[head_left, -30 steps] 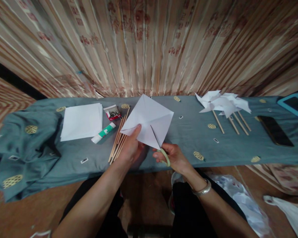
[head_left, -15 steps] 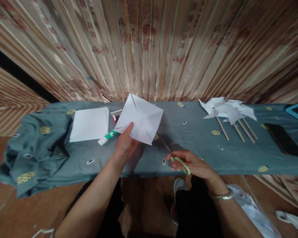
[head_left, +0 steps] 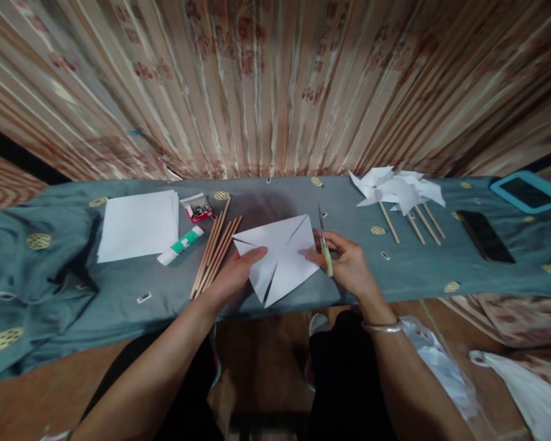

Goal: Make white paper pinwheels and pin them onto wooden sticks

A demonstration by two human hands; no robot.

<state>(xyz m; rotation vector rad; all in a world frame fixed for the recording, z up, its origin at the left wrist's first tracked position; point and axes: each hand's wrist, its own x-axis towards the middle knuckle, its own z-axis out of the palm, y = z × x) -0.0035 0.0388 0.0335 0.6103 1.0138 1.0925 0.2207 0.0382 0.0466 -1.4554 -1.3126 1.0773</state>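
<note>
A white square sheet of paper, slit inward from its corners, is held in front of me over the cloth. My left hand pinches its left side, thumb on top and fingers underneath. On the other side, my right hand has its thumb on the paper's right edge. That same hand also grips a pair of scissors with pale green handles, blades pointing away from me. Just left of the paper lie several thin wooden sticks, partly behind my left hand.
Farther left are a stack of white paper, a glue stick and a small open red-and-white box of metal bits. Paper pinwheels on sticks lie right, near a black phone and a blue-framed tablet. A curtain hangs behind.
The paper has turned and come lower and nearer to me, uncovering the sticks and the small box. My right hand has moved up to the paper's edge, still holding the scissors. The view has shifted.
</note>
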